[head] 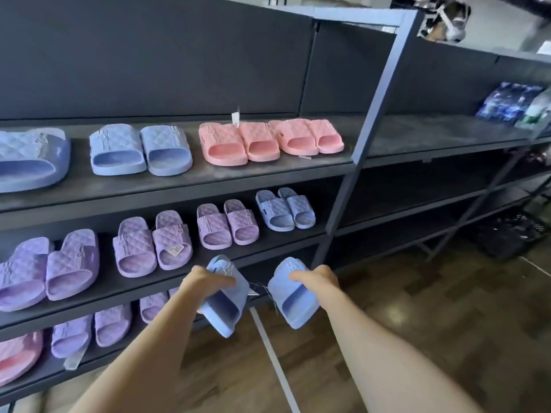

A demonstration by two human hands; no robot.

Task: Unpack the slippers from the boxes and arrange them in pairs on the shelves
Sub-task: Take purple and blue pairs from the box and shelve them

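My left hand (202,283) grips one light blue slipper (225,308) by its strap, toe hanging down. My right hand (316,280) holds the matching blue slipper (293,305) the same way. A thin thread joins the two slippers between my hands. Both hang in front of the middle shelf (268,248) of a dark metal rack, just below a blue pair (284,208) at that shelf's right end. Purple pairs (152,242) fill the rest of that shelf. On the top shelf (208,180) stand blue pairs (140,150) and pink pairs (268,140).
The lower shelf holds purple slippers (92,329) and a pink one (18,356). A slanted rack post (354,162) divides this bay from the right bay, where wrapped packages (512,104) lie on the top shelf. A dark crate (512,236) sits on the wooden floor.
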